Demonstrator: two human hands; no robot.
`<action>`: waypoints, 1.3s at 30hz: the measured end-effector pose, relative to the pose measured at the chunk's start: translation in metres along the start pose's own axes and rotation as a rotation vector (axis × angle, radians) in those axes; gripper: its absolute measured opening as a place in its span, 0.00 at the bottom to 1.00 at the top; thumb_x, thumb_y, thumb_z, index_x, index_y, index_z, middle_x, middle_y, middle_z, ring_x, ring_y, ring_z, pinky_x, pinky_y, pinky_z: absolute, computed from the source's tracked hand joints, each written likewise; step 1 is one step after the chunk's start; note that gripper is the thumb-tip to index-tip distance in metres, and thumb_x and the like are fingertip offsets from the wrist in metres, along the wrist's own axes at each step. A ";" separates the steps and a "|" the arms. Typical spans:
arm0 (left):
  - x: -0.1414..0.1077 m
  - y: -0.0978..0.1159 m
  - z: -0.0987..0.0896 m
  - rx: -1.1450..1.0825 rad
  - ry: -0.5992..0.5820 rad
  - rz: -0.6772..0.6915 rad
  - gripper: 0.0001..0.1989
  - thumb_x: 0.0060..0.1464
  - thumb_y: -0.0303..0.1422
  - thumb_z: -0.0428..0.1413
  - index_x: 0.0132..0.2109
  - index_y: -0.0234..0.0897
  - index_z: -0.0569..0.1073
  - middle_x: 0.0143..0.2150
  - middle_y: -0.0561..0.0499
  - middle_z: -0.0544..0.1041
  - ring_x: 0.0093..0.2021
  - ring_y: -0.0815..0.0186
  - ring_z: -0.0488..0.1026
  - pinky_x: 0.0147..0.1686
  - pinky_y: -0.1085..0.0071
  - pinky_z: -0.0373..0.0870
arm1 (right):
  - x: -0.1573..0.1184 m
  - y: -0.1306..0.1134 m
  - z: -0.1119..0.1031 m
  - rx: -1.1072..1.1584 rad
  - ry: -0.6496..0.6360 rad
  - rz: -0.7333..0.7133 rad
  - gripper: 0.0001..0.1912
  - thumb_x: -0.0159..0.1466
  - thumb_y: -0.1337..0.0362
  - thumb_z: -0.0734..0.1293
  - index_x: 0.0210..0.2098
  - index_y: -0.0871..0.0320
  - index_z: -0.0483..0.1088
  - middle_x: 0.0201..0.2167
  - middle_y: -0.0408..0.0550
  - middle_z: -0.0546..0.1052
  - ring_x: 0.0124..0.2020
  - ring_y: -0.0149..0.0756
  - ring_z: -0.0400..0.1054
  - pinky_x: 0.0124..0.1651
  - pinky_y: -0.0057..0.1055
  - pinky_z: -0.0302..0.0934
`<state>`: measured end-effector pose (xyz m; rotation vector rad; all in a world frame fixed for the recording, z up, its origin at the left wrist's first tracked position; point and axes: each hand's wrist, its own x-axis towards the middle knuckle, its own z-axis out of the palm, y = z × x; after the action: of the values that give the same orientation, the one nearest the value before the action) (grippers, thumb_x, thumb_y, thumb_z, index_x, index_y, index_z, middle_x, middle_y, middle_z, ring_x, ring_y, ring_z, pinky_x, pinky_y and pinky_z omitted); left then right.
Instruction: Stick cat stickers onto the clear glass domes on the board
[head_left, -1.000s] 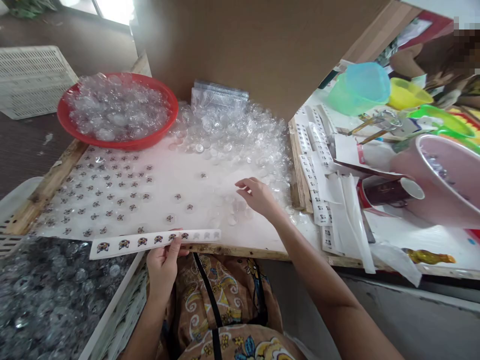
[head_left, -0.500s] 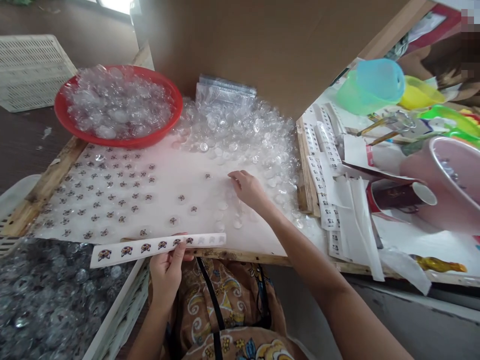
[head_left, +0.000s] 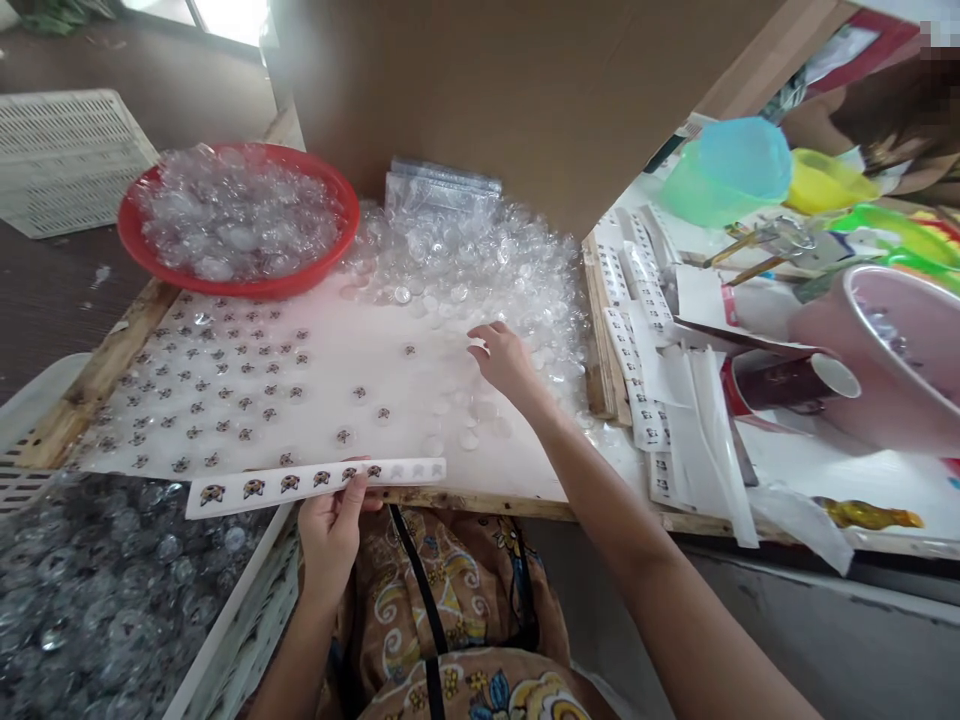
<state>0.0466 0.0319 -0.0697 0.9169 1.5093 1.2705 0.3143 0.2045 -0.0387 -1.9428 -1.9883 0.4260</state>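
Observation:
My left hand (head_left: 335, 522) pinches a white sticker strip (head_left: 300, 483) at the table's front edge. Animal-face stickers run along its left part; the right end shows only pale outlines. Over the right half of the white work surface (head_left: 352, 340) hovers my right hand (head_left: 501, 365), thumb and forefinger apart with nothing visible between them. Beside it lie several clear plastic discs (head_left: 469, 440). A pile of clear plastic pieces (head_left: 480, 250) spreads behind it. To the left, rows of clear pieces bearing animal-face stickers (head_left: 245, 403) cover the surface.
A red basin (head_left: 349, 215) heaped with clear pieces stands back left. Below left is a crate of clear pieces (head_left: 127, 580). A cardboard panel (head_left: 510, 90) rises behind. On the right are sticker sheets (head_left: 630, 370), a dark cup (head_left: 780, 380), a pink bucket (head_left: 877, 350) and another person (head_left: 870, 110).
My right hand has shifted slightly right, and its thumb and forefinger have parted. My left hand still holds the sticker strip. The whole view has shifted a little.

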 end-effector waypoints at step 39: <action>-0.001 0.005 0.000 0.060 -0.025 0.022 0.22 0.54 0.50 0.60 0.42 0.33 0.80 0.33 0.47 0.82 0.23 0.62 0.78 0.25 0.69 0.79 | -0.025 0.033 0.012 -0.144 0.012 -0.060 0.26 0.62 0.76 0.57 0.55 0.58 0.73 0.55 0.60 0.73 0.52 0.50 0.66 0.50 0.43 0.65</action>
<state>0.0464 0.0319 -0.0644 0.9876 1.5286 1.2303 0.3397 0.1808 -0.0645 -1.9582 -2.1161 0.2625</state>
